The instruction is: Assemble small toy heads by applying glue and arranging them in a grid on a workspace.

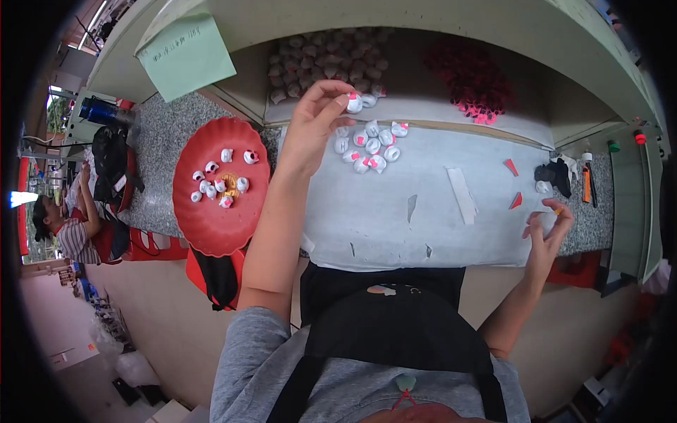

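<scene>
My left hand (316,120) is raised over the far side of the pale work mat (395,211), its fingertips pinched on one small white piece with a pink spot (354,103). Just right of it lies a cluster of several like white-and-pink pieces (371,146). My right hand (549,229) hovers at the mat's right edge, fingers loosely curled, with a tiny yellowish bit at the fingertips.
A red scalloped plate (211,225) at left holds several white pieces around a yellow ring. The shelf behind holds a heap of white pieces (324,60) and a pile of red bits (476,77). A black glove (557,173), an orange tool (586,183) and small bottles sit right. Another person (67,225) sits far left.
</scene>
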### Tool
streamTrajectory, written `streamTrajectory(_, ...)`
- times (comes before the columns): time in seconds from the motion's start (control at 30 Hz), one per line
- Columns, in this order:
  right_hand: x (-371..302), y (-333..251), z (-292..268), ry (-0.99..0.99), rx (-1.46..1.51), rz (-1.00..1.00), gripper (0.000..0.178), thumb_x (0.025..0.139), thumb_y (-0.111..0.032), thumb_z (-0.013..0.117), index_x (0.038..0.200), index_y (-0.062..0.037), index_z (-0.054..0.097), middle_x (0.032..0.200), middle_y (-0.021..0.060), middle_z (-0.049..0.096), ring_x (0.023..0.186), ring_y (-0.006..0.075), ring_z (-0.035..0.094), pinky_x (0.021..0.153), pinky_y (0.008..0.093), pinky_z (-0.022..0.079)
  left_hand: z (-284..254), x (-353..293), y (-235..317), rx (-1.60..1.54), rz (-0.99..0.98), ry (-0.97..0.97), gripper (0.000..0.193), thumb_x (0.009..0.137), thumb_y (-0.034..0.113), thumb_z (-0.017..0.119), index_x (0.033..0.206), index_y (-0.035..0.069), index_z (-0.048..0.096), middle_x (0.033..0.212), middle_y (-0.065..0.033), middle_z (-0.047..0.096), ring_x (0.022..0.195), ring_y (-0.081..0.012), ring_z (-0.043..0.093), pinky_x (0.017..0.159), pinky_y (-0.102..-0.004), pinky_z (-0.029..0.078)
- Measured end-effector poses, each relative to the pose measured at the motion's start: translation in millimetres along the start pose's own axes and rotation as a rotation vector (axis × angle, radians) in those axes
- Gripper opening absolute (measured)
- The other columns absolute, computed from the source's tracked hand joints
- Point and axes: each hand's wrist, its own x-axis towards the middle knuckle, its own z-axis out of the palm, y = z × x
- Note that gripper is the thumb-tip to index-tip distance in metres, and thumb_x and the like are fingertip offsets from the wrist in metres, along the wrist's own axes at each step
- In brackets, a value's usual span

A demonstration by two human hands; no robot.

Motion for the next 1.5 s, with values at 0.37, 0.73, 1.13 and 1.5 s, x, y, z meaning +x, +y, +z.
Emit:
streamTrajectory(0.37, -36.6, -53.4, 90.7, -0.324, 0.598, 0.164, 0.026, 0.068, -0.005, 0.055, 0.091, -0.0003, 0.042, 0.092, 0.0108, 0.042, 0.073, 0.0184, 0.050, 0.053, 0.0266, 0.045, 37.4, -90.8, -34.4, -0.433, -0.138, -0.195, 0.027, 0.079, 0.009, 0.048, 0.105, 0.002, 0.045, 0.104, -0.0124, 0.048, 0.080, -0.0141, 0.051, 0.072, -0.0240, 0.041)
streamTrajectory(0.73, -44.1, -64.3, 106.2, -0.021, 0.499, -0.346, 0.037, 0.062, -0.018, 0.070, 0.083, -0.0058, 0.041, 0.077, 0.0056, 0.041, 0.065, 0.0126, 0.045, 0.055, 0.0221, 0.039, 58.5, -107.8, -32.2, -0.358, 0.004, -0.101, 0.035, 0.072, 0.003, 0.056, 0.105, -0.001, 0.043, 0.102, -0.0139, 0.049, 0.086, -0.0170, 0.052, 0.075, -0.0319, 0.045)
streamTrajectory(1.13, -56.8, -66.5, 99.5, -0.190, 0.287, -0.543, 0.040, 0.059, -0.018, 0.072, 0.081, -0.0067, 0.041, 0.076, 0.0055, 0.043, 0.054, 0.0096, 0.042, 0.045, 0.0194, 0.039, 60.3, -112.6, -36.2, -0.332, 0.019, -0.112, 0.033, 0.071, -0.003, 0.055, 0.101, -0.002, 0.043, 0.099, -0.0152, 0.050, 0.090, -0.0185, 0.051, 0.079, -0.0331, 0.044)
streamTrajectory(1.5, -57.3, -64.6, 99.5, -0.231, 0.283, -0.550, 0.040, 0.057, -0.015, 0.073, 0.080, -0.0055, 0.042, 0.076, 0.0067, 0.044, 0.056, 0.0110, 0.043, 0.046, 0.0207, 0.039, 60.4, -112.8, -39.0, -0.331, 0.000, -0.112, 0.033, 0.070, 0.000, 0.056, 0.101, -0.002, 0.044, 0.097, -0.0147, 0.050, 0.090, -0.0182, 0.051, 0.079, -0.0321, 0.044)
